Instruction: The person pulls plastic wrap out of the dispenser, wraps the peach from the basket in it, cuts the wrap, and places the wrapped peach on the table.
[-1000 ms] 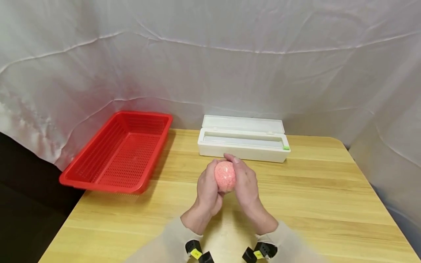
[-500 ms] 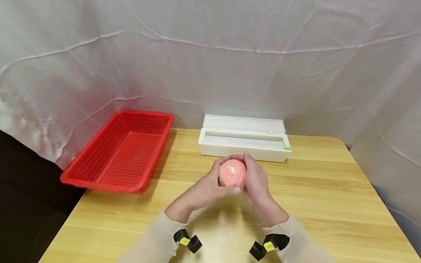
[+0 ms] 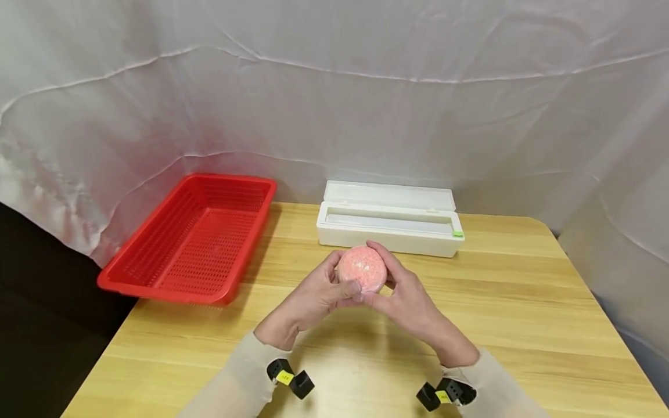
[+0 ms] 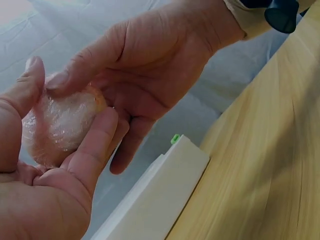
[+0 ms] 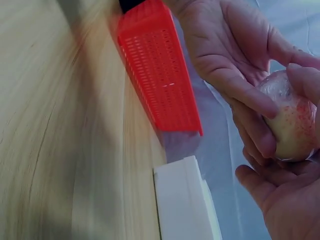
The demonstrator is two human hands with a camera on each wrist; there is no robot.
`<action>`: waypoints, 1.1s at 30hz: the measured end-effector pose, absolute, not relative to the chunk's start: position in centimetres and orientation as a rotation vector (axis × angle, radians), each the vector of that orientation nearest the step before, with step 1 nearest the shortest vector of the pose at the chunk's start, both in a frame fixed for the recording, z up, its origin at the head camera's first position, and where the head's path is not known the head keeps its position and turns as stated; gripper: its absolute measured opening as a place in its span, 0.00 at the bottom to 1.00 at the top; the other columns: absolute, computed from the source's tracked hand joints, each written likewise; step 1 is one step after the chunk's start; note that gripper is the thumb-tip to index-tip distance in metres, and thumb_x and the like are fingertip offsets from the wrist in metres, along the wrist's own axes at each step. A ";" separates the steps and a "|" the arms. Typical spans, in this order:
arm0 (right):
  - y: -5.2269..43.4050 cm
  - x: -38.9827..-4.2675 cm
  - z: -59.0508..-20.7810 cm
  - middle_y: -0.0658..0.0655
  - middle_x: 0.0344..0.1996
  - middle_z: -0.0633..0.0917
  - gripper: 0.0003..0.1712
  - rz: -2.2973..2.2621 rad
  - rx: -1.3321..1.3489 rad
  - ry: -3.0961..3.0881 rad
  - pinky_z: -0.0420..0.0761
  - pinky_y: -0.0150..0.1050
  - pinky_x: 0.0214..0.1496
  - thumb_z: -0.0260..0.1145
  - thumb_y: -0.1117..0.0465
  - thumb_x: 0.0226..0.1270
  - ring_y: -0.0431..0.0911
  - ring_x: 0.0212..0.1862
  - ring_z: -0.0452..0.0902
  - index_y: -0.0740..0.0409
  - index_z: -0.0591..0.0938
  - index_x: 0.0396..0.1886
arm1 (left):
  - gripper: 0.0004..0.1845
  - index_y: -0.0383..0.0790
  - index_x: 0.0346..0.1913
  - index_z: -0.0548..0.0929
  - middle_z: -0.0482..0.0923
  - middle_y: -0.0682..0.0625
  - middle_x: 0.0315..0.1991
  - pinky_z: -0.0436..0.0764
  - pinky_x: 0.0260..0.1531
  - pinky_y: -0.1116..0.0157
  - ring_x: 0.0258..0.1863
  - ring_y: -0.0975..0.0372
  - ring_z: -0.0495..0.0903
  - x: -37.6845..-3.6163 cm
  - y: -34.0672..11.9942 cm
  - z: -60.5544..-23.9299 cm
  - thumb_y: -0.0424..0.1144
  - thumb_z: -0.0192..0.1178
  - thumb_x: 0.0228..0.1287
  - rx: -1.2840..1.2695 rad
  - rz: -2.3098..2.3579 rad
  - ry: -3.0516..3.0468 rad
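Note:
A round pink, speckled bath bomb (image 3: 362, 266) is held up above the table between both hands. Clear plastic film covers it, and wrinkles show on its underside in the left wrist view (image 4: 65, 122). Its lower part looks pale yellowish in the right wrist view. My left hand (image 3: 312, 297) grips it from the left, thumb across the near side and fingers beneath. From the right, my right hand (image 3: 409, 299) pinches it, index finger over the top edge and thumb at the near lower edge, close to the left thumb.
Behind the hands stands a long white box (image 3: 389, 233) with its lid raised and a green piece at its right end. A red perforated basket (image 3: 237, 273) sits at the table's left edge. Grey cloth (image 3: 397, 128) hangs behind the wooden table (image 3: 522, 302).
Both hands turned the bath bomb, from cupping its sides to holding it with thumbs on the near side. It went right, then slightly back left, and the wrists spread apart.

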State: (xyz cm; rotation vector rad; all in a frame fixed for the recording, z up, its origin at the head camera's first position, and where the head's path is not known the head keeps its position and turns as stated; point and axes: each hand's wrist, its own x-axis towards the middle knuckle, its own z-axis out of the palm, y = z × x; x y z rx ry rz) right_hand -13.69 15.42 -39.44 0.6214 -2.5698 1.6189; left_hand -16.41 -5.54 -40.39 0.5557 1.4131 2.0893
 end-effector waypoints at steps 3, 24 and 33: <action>15.6 -13.8 -39.5 0.62 0.73 0.75 0.52 1.649 0.648 -2.577 0.80 0.55 0.68 0.79 0.59 0.65 0.55 0.66 0.79 0.53 0.61 0.83 | 0.54 0.37 0.73 0.60 0.71 0.38 0.70 0.85 0.58 0.59 0.58 0.59 0.81 -16.4 -5.6 -40.4 0.55 0.80 0.51 0.550 2.087 1.423; 16.2 -13.8 -39.7 0.64 0.70 0.79 0.50 1.475 0.737 -2.480 0.82 0.54 0.65 0.81 0.63 0.61 0.58 0.67 0.80 0.61 0.66 0.80 | 0.50 0.35 0.78 0.59 0.75 0.40 0.67 0.84 0.61 0.58 0.56 0.60 0.85 -16.5 -5.9 -40.6 0.56 0.70 0.62 0.643 2.079 1.331; 14.7 -13.9 -40.8 0.70 0.69 0.74 0.63 0.864 0.532 -2.334 0.83 0.59 0.62 0.89 0.57 0.49 0.63 0.64 0.77 0.70 0.62 0.78 | 0.33 0.43 0.83 0.56 0.77 0.42 0.59 0.85 0.58 0.62 0.49 0.63 0.86 -15.7 -3.4 -39.6 0.52 0.48 0.85 0.438 2.192 1.501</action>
